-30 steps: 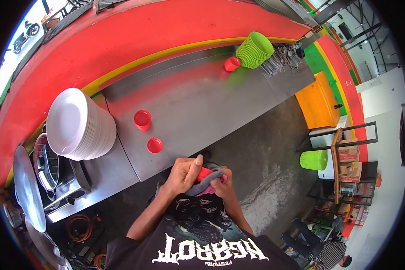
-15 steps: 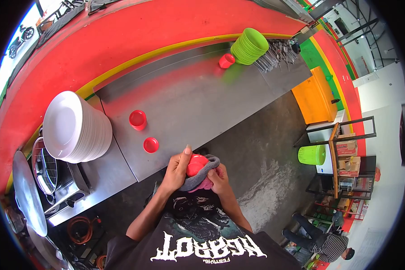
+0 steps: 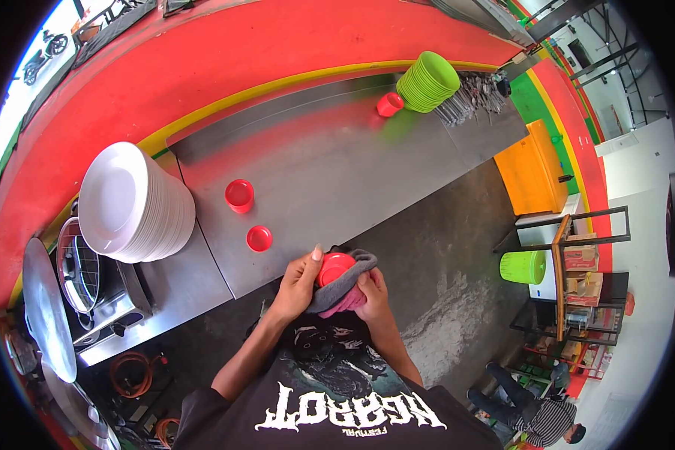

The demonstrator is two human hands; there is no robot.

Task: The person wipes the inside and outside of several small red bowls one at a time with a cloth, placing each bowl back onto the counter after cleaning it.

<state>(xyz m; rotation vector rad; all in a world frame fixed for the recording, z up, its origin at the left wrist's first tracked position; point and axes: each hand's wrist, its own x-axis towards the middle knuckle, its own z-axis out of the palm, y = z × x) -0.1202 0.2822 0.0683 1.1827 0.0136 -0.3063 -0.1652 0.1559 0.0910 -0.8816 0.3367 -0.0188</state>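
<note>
Close to my chest, my left hand (image 3: pixel 298 285) grips a small red bowl (image 3: pixel 335 268) by its left side, thumb up along the rim. A grey and pink cloth (image 3: pixel 345 294) wraps round the bowl's right and lower sides. My right hand (image 3: pixel 372 294) pinches that cloth at the right. Two red bowls stand on the metal table (image 3: pixel 315 180) ahead of me: a taller one or short stack (image 3: pixel 239 196) and a single one (image 3: pixel 259 238) nearer to me.
White plates (image 3: pixel 120 202) are stacked at the left, beside a metal stove (image 3: pixel 120 319). Green bowls (image 3: pixel 427 81), a red bowl (image 3: pixel 389 104) and cutlery (image 3: pixel 472 97) stand at the far end. A green bin (image 3: pixel 523 267) and a person in a striped shirt (image 3: pixel 551 420) are at the right.
The view has shifted slightly, so the table items appear a little further right. My hands still hold the bowl and cloth, with the cloth turned slightly around the bowl.
</note>
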